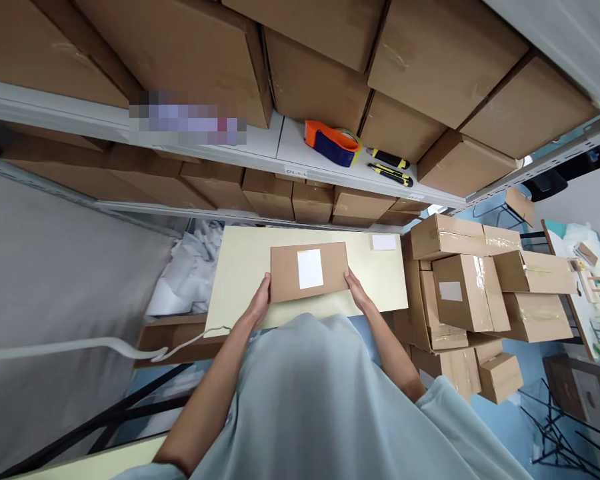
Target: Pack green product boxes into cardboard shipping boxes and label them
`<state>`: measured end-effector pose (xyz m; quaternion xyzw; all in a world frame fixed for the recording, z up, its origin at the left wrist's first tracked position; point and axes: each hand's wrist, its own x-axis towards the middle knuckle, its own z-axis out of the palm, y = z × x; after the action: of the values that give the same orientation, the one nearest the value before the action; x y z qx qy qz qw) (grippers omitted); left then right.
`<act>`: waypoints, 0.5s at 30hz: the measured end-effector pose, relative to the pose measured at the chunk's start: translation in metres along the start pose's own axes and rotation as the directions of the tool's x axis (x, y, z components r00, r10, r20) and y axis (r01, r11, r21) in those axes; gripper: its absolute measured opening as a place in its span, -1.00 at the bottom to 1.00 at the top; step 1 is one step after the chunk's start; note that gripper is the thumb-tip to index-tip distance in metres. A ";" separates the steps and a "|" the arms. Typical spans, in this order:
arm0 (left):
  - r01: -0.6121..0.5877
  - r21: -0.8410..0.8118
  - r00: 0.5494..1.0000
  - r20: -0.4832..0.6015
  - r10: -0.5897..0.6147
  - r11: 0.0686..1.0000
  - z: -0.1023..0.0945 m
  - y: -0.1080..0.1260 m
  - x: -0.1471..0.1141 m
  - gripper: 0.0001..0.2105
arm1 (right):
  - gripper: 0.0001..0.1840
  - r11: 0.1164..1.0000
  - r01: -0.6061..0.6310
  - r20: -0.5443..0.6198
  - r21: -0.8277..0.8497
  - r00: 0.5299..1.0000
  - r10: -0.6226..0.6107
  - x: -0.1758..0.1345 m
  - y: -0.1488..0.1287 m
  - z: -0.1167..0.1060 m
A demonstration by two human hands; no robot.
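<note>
Between my two hands is a flat brown cardboard box [286,273] with a white label [311,269] on its upper face. My left hand [261,300] grips the box's left end, and my right hand [356,289] grips the right end near its front corner. Both hands are closed on it, with the fingers partly hidden by the cardboard. The box is over a pale yellow table [245,260]; whether it touches the tabletop I cannot tell. A small white stack of labels or paper [383,242] lies at the table's back right.
A metal shelf [293,150] with large cartons spans the back, holding an orange and blue tape dispenser [333,142] and two yellow-black utility knives [390,167]. Cardboard boxes [470,293] are piled on the right. Crumpled white wrapping [190,267] sits left, beside a white cable [80,348].
</note>
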<state>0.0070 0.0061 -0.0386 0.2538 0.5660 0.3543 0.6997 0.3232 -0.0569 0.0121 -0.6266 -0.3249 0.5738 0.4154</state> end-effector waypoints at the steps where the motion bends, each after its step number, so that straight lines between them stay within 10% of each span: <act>1: -0.011 0.007 1.000 -0.018 0.011 1.000 0.002 -0.004 0.000 -0.31 | 0.14 1.000 0.007 0.001 0.000 1.000 -0.007 0.001 0.002 0.000; 15: 0.041 0.302 0.939 -0.338 0.067 0.952 0.025 -0.020 -0.050 -0.35 | 0.18 0.990 -0.115 -0.030 0.086 0.993 0.118 -0.028 0.041 -0.005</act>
<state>0.0297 -0.0448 -0.0175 0.2966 0.7256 0.3064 0.5400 0.3213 -0.1009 -0.0118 -0.6364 -0.2563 0.5992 0.4126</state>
